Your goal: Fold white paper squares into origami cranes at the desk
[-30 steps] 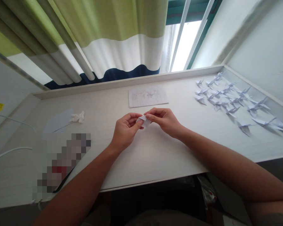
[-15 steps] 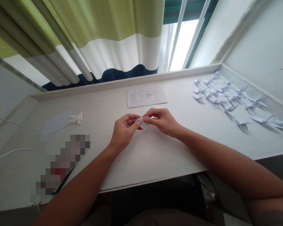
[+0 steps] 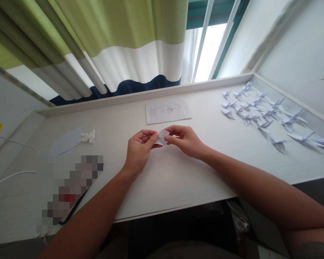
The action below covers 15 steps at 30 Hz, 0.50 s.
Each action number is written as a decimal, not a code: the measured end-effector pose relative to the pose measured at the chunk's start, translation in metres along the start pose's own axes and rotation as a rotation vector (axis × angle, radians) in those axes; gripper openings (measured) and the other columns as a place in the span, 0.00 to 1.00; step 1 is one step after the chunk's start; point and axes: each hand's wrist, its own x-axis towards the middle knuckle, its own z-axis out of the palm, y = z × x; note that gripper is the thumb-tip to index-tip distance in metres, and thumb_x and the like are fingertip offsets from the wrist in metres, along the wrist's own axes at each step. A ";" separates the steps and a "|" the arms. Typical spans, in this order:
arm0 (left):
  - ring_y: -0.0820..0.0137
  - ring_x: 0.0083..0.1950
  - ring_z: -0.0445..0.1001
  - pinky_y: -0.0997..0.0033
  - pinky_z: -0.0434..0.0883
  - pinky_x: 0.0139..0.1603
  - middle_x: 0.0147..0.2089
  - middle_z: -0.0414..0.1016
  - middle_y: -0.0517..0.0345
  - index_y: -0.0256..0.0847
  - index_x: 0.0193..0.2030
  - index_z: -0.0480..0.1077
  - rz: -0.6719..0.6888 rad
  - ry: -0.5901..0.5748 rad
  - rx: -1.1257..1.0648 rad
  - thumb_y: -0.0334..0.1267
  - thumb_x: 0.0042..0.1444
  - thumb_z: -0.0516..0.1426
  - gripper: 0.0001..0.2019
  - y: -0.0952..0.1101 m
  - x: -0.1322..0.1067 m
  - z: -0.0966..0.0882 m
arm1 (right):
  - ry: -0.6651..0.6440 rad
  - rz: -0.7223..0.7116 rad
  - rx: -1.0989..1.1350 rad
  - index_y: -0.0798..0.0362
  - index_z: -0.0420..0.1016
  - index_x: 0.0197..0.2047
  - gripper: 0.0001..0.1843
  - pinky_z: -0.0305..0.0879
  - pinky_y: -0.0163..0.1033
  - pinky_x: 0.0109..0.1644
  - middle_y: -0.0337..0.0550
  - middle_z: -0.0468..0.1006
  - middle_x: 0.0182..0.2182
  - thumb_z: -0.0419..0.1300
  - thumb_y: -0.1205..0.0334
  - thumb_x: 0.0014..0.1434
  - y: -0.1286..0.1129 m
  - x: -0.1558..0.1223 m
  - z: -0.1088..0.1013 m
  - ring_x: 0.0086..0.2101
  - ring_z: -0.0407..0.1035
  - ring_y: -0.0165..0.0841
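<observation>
Between my two hands is a small folded piece of white paper [image 3: 162,137], held just above the white desk [image 3: 172,180]. My left hand [image 3: 140,147] pinches its left side between thumb and fingers. From the other side, my right hand [image 3: 185,140] grips the right edge, thumb in front and fingers curled behind. The fingers hide part of the folds. Off to the right stand several folded paper cranes [image 3: 270,111], all white, grouped near the side wall of the desk.
A printed sheet with a table [image 3: 168,111] lies behind my hands. At the left are white paper sheets [image 3: 66,142], a crumpled tissue [image 3: 88,136], a blurred-out flat object [image 3: 72,190] and white cables [image 3: 13,176]. Raised edging [image 3: 151,94] borders the desk's back, below a curtain [image 3: 140,57].
The folded paper has turned a little in my fingers, so more of its face shows. My left thumb has drawn slightly left, and my right fingers have shifted a little.
</observation>
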 end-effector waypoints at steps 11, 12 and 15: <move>0.65 0.43 0.84 0.64 0.86 0.42 0.39 0.83 0.55 0.38 0.38 0.80 -0.038 -0.035 0.013 0.46 0.51 0.74 0.16 0.001 -0.002 0.001 | 0.107 -0.072 -0.086 0.51 0.85 0.41 0.13 0.77 0.45 0.42 0.43 0.85 0.36 0.71 0.50 0.61 0.005 -0.002 0.004 0.36 0.77 0.35; 0.65 0.43 0.84 0.64 0.86 0.42 0.38 0.83 0.55 0.38 0.38 0.80 -0.045 -0.038 0.019 0.46 0.51 0.75 0.16 0.001 -0.002 0.000 | 0.109 -0.078 -0.106 0.51 0.85 0.41 0.13 0.77 0.45 0.42 0.44 0.86 0.36 0.71 0.50 0.61 0.004 -0.003 0.005 0.37 0.78 0.35; 0.65 0.41 0.84 0.63 0.85 0.41 0.37 0.84 0.55 0.38 0.37 0.80 -0.061 -0.039 0.032 0.46 0.50 0.75 0.16 0.001 -0.002 0.000 | 0.116 -0.083 -0.141 0.51 0.86 0.40 0.12 0.77 0.45 0.41 0.44 0.86 0.35 0.71 0.50 0.61 0.004 -0.004 0.006 0.36 0.78 0.36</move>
